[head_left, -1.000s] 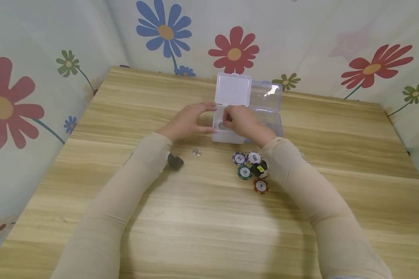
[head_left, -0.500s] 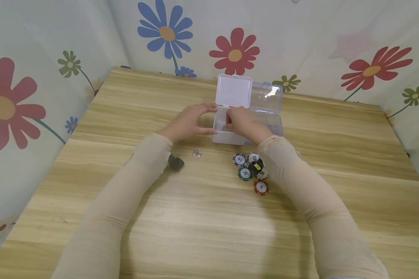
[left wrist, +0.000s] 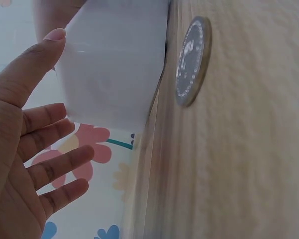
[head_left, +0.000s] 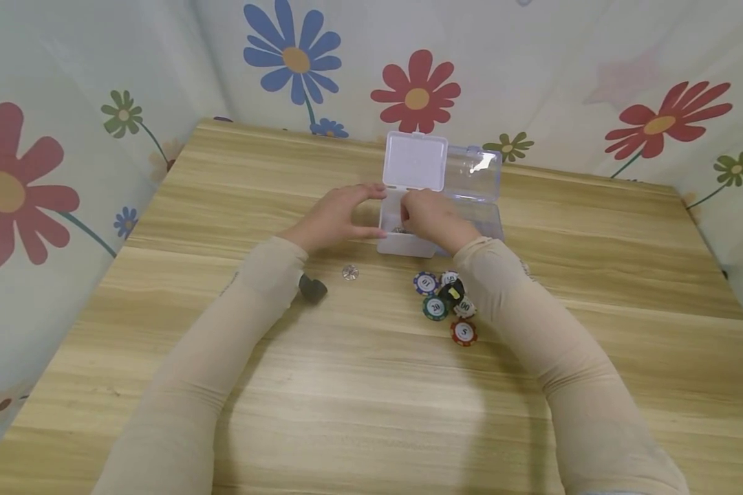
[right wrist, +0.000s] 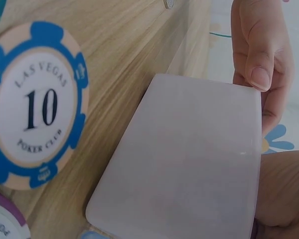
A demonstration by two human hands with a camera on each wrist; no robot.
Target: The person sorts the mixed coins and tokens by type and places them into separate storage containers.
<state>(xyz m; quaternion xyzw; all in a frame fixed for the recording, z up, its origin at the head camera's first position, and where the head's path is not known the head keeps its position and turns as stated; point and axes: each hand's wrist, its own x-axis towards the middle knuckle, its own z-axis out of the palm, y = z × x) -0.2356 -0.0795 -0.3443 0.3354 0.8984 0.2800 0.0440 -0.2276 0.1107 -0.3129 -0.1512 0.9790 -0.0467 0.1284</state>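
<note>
- The white box is being touched by the left hand, fingers spread.
- Filling is apparently being done inside by the right hand; its hidden grip cannot be told.
- Next, collecting the coin lying on the bench is probably being called for.

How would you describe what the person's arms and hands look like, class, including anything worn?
The left sleeve and right sleeve are long, plain beige and creased. A dark, blocky piece shows by the left wrist; a similar dark piece by the right wrist bears a small yellow mark. The left hand and right hand are bare, with no gloves visible.
</note>
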